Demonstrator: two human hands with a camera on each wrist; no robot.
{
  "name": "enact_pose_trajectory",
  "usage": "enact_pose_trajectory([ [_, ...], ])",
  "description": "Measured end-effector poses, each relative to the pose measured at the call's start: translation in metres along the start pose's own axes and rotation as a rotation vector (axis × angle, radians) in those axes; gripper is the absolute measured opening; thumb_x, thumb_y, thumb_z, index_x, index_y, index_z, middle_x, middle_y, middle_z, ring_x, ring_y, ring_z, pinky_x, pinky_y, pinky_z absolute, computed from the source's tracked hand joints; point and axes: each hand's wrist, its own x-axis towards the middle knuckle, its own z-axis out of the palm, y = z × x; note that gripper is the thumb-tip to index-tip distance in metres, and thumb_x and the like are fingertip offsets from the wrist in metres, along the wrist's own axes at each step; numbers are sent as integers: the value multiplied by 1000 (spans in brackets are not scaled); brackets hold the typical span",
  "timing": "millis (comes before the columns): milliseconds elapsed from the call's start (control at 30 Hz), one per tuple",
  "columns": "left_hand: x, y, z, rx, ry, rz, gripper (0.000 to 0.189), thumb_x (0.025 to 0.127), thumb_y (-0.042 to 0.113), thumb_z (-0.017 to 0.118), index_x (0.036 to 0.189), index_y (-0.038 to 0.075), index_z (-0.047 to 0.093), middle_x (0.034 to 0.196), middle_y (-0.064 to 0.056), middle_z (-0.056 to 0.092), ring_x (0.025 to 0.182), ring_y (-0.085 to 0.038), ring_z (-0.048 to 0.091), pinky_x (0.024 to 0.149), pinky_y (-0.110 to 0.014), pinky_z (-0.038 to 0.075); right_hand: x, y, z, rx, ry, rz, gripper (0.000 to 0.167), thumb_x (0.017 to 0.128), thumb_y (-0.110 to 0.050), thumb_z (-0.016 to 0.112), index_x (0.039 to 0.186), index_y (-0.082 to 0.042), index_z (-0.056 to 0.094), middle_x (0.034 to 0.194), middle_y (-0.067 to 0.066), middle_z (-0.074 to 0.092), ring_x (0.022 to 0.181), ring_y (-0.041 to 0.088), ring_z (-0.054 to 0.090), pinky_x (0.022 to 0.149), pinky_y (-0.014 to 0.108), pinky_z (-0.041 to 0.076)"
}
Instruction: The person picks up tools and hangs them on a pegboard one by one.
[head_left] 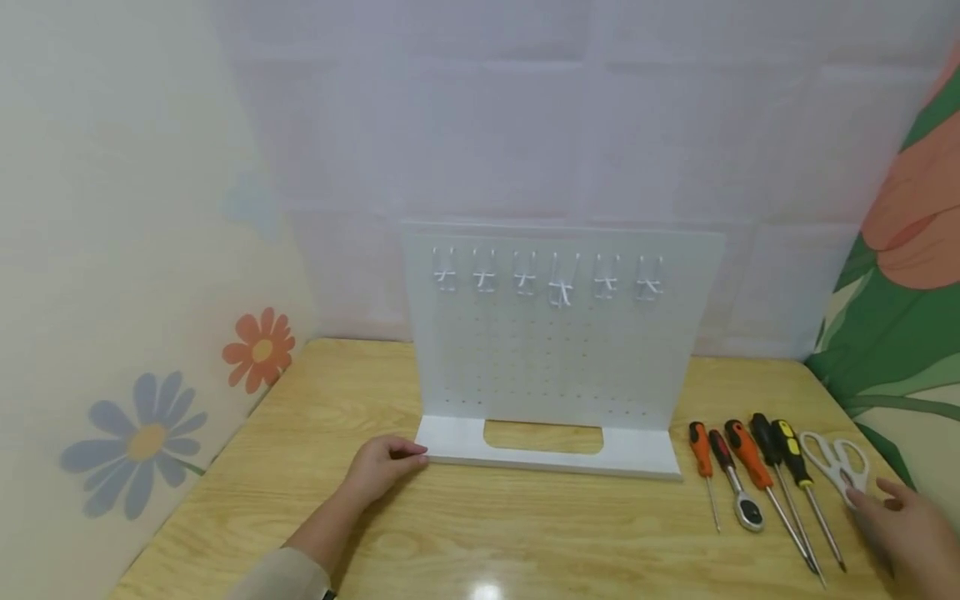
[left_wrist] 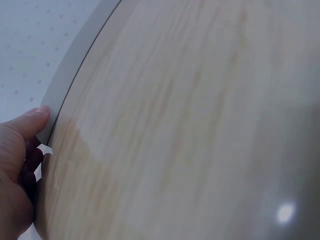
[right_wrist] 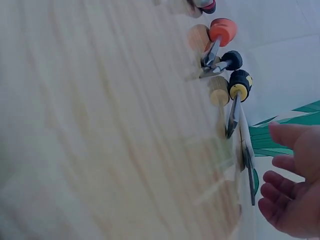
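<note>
The left hand (head_left: 382, 468) is gripping the near left corner of the white pegboard stand (head_left: 540, 358), its thumb lying on the edge and its other fingers curling at the corner. The right hand (head_left: 907, 525) is hovering at the far right of the row of tools, its thumb and fingers standing apart, loosely bending and holding nothing. It is reaching just beside the white scissors (head_left: 857, 480); in the right wrist view a gap is showing between the fingertips and the scissors

The pegboard stand is standing upright at the middle of the wood-grain surface (head_left: 525, 533), its base facing the near side with 1 long cutout. Along its upper part, 6 clear hooks (head_left: 525, 279) with white ties are hanging in a row

Right of the stand, 6 tools are lying side by side. From left to right, they are running: a small orange screwdriver (head_left: 701, 452), a ratchet wrench (head_left: 748, 510), a larger orange screwdriver (head_left: 745, 446), a black screwdriver (head_left: 767, 437), a yellow-and-black screwdriver (head_left: 791, 450) and the scissors. The 4 screwdrivers are pointing their tips toward the near side

On the left wall, an orange flower (head_left: 262, 350) and a blue-grey flower (head_left: 142, 442) are showing
</note>
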Motion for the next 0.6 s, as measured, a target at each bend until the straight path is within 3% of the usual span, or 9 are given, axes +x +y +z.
enact_pose_trajectory([
  [267,-1,-1,2,-7,18,13,14,82,19,79,91,9,77,99,-7,72,92,-14,62,82,-27,48,-1,10,2,-112,-2,7,82,99,-50,43,130,25,35,135,43,38,116,56,45,100,58,40],
  [600,-2,1,0,-18,16,7,14,83,19,78,91,8,77,99,-6,72,92,-14,61,82,-28,48,-1,2,9,-227,29,21,50,96,-25,56,123,17,51,128,37,50,110,50,52,95,55,43],
])
